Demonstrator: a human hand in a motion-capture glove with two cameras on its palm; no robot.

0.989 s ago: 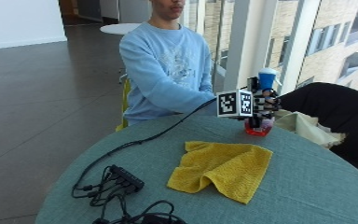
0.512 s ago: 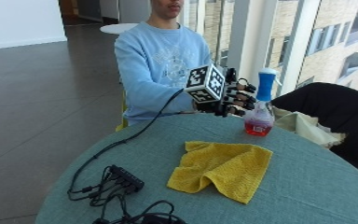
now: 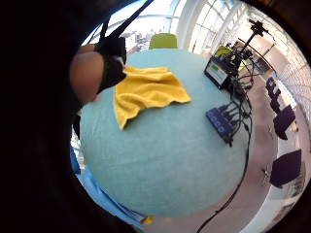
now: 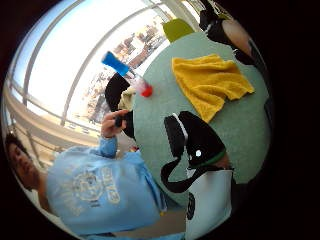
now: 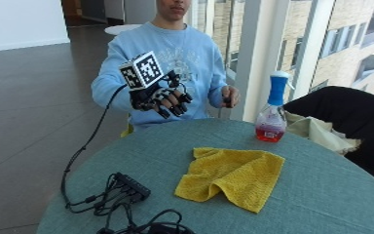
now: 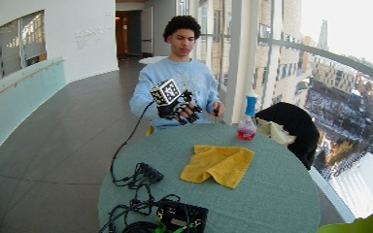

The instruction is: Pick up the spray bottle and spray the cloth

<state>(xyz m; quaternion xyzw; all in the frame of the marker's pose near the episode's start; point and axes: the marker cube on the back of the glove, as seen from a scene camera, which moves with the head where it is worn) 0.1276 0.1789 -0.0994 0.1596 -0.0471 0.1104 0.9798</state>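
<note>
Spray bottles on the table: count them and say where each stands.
1. The bottle stands upright at the table's far edge, beyond the cloth and apart from it, untouched by the right hand. None seems hidden.

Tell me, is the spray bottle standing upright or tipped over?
Upright: the spray bottle stands on the table, blue head on top, untouched.

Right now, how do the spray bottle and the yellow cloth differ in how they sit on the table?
The spray bottle stands upright near the table's far edge; the yellow cloth lies flat and rumpled nearer the middle. The bottle is clear with red liquid and a blue top; the cloth is plain yellow. Both rest on the table, untouched by the gloved right hand.
</note>
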